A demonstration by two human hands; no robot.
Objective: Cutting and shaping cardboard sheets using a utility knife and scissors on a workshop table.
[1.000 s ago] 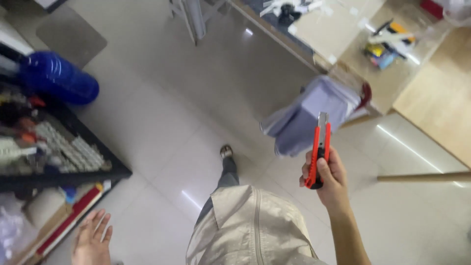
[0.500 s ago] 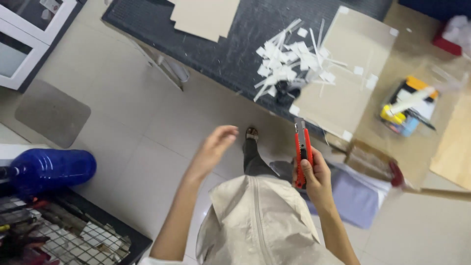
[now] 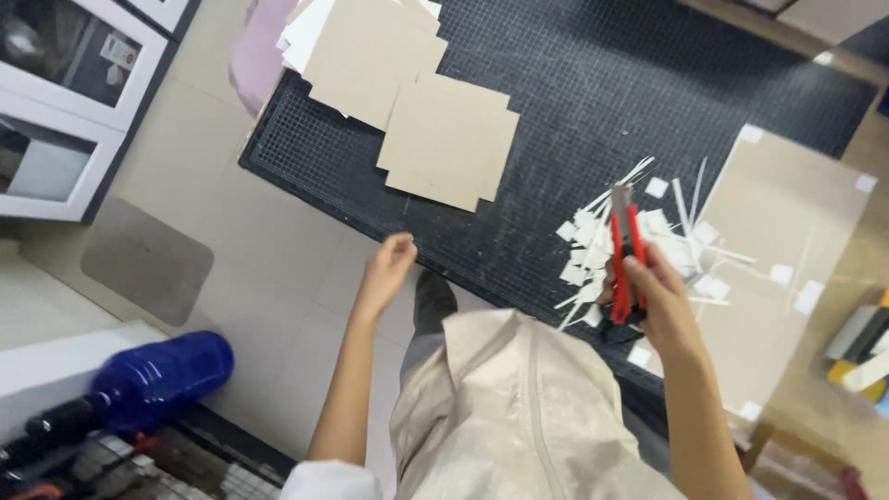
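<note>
Right hand (image 3: 659, 298) — fist clenched round a red utility knife (image 3: 626, 259), blade end toward 12 o'clock | knife over white paper scraps (image 3: 648, 243) on the black cutting mat (image 3: 593, 111) | left hand (image 3: 387, 268) — released, nothing in it, just off the mat's edge, cardboard sheets (image 3: 449, 139) at its 1 o'clock

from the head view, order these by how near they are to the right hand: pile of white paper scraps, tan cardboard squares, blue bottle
Measured from the right hand, which holds a red utility knife:
1. Pile of white paper scraps: on the black cutting mat, right by the knife's tip.
2. Tan cardboard squares: farther up and left on the mat.
3. Blue bottle: far left, low beside the floor.
</note>
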